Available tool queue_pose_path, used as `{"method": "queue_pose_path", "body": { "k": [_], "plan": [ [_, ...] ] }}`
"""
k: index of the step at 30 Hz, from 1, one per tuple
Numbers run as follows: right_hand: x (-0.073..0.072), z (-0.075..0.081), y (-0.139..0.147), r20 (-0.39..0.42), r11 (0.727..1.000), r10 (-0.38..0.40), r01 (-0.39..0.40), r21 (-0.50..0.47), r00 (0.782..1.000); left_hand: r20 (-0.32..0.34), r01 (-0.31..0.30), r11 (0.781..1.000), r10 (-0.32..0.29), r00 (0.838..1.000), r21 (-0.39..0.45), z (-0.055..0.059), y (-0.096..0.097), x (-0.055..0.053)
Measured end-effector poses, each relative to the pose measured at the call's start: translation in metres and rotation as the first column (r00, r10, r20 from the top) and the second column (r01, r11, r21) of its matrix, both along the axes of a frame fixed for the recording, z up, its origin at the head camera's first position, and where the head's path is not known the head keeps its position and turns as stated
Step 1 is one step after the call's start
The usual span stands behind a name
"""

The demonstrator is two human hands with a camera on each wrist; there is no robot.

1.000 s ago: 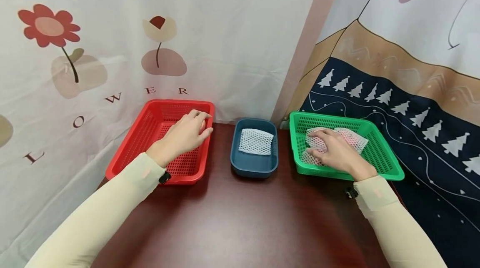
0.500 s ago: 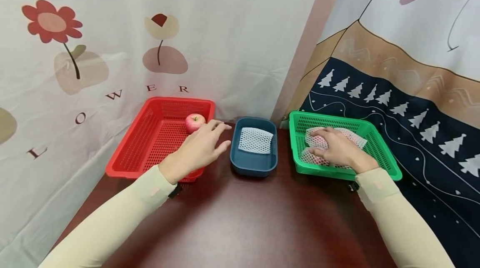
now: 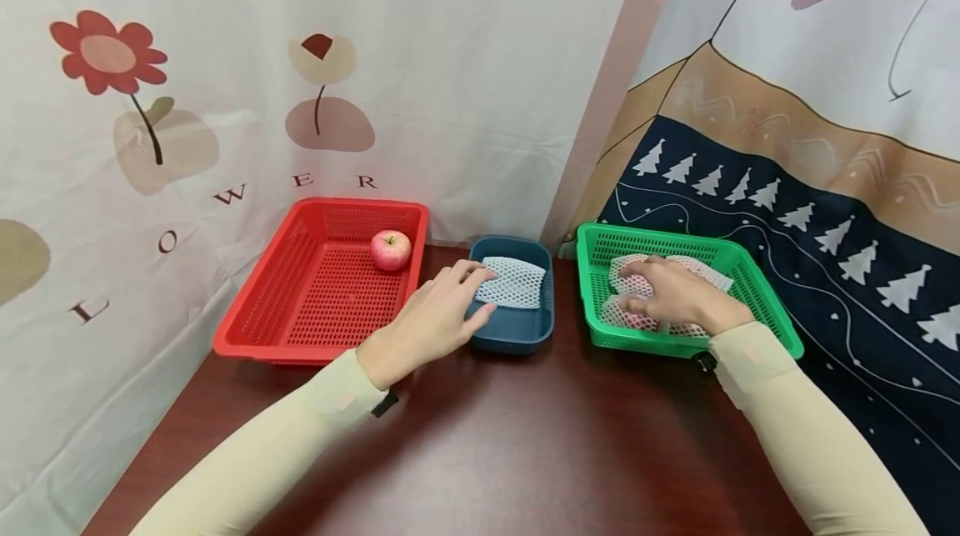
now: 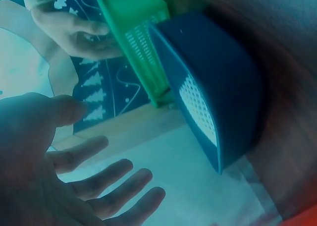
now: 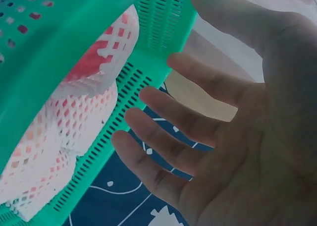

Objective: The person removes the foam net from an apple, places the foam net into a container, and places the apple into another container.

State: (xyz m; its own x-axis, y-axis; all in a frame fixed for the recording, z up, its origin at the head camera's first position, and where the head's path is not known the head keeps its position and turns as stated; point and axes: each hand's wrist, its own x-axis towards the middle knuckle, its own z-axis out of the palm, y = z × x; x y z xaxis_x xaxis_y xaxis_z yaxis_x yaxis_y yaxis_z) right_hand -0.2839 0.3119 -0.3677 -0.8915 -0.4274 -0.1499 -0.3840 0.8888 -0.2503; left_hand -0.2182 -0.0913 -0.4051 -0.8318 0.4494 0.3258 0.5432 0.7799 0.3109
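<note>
A: What moved?
B: The left hand (image 3: 431, 315). One second ago it was over the red basket (image 3: 333, 298), at the apple (image 3: 391, 250). Now it is by the blue box (image 3: 513, 329).
A: Did the apple go with it?
B: No. The apple sits in the red basket, in the far corner on the side near the blue box.
A: Is the left hand holding anything?
B: Nothing. Its fingers are loose and spread wide. From the head view the tips look to be over the edge of the box, but the left wrist view shows a gap between them.
A: What is in the box?
B: A white net (image 3: 512, 282), lying flat.
A: And the right hand (image 3: 678, 296)?
B: It hangs over the green basket (image 3: 761, 319), about where it was before. Its fingers are a bit bent and wide apart, with nothing in them.
A: What lies under it?
B: Round pink things in white nets (image 5: 84, 119). The hand hides some, so I can't count them well.
A: Where does it all stand?
B: On a shiny brown table (image 3: 540, 436), with the blue box between the two baskets.
</note>
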Motion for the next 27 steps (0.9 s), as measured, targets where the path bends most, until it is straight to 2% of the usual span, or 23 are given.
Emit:
{"method": "queue_pose_path", "body": {
  "k": [5,10,16,23,27],
  "plan": [
    [-0.002,-0.002,-0.001,0.005,1.000,0.016,-0.016,0.016,1.000,-0.045,0.027,1.000,-0.027,0.999,0.007,-0.007,0.013,0.006],
    [-0.004,-0.004,-0.003,0.025,0.999,0.025,-0.026,0.033,0.999,-0.045,0.059,0.998,-0.058,0.997,0.017,-0.014,0.025,0.010],
    [-0.004,-0.003,-0.004,0.035,0.997,0.050,-0.052,0.049,0.998,-0.041,0.102,0.995,-0.101,0.994,0.021,-0.023,0.039,0.011],
    [-0.008,-0.002,-0.007,0.185,0.997,0.036,-0.048,0.057,0.982,0.003,0.123,0.992,-0.124,0.992,0.015,-0.032,0.051,0.009],
    [-0.011,-0.002,-0.008,0.192,0.994,0.036,-0.055,0.093,0.981,0.004,0.146,0.989,-0.146,0.989,0.029,-0.034,0.059,0.006]
  ]
}}
